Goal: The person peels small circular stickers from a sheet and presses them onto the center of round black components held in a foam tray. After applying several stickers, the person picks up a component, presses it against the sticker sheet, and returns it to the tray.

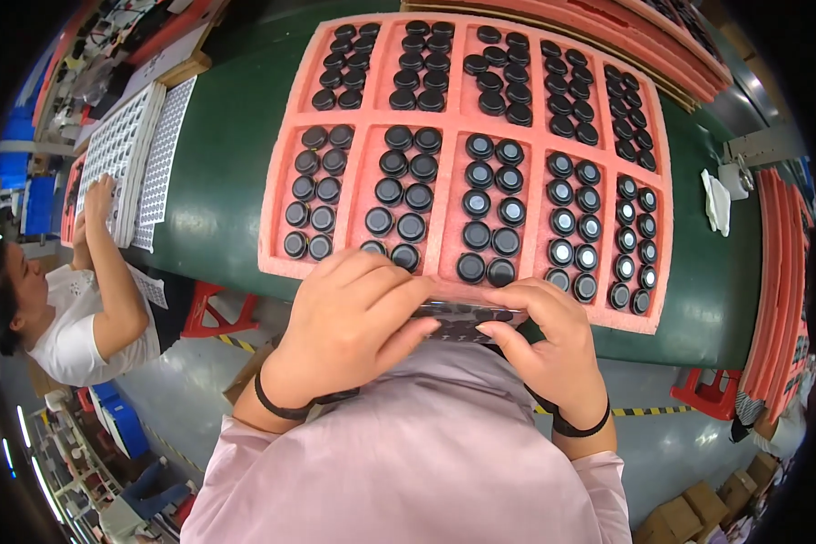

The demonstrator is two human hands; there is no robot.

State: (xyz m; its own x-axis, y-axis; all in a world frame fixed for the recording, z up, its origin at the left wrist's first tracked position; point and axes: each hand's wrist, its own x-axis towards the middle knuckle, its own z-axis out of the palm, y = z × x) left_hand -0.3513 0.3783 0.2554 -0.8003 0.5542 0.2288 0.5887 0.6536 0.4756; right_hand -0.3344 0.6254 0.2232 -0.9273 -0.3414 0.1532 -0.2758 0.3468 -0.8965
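Note:
At the near edge of the pink foam tray [270,204], both my hands hold a shiny sheet [470,319] with dark marks on it. My left hand [349,313] is closed at its left end, thumb and fingers drawn together. My right hand [553,331] pinches the right end between thumb and fingers. Rows of black round parts [476,202] fill the tray's compartments. Pale discs show on top of many parts in the near right compartments, such as this capped part [560,192]. The tops farther left and in the back row are plain black. My left fingers partly cover the nearest parts.
The tray lies on a green table [213,181]. At left a co-worker [82,308] reaches over white sheets of round stickers [122,150]. A white tissue [716,201] lies at right, near stacked pink trays [775,272]. Red stools [213,308] stand below the table.

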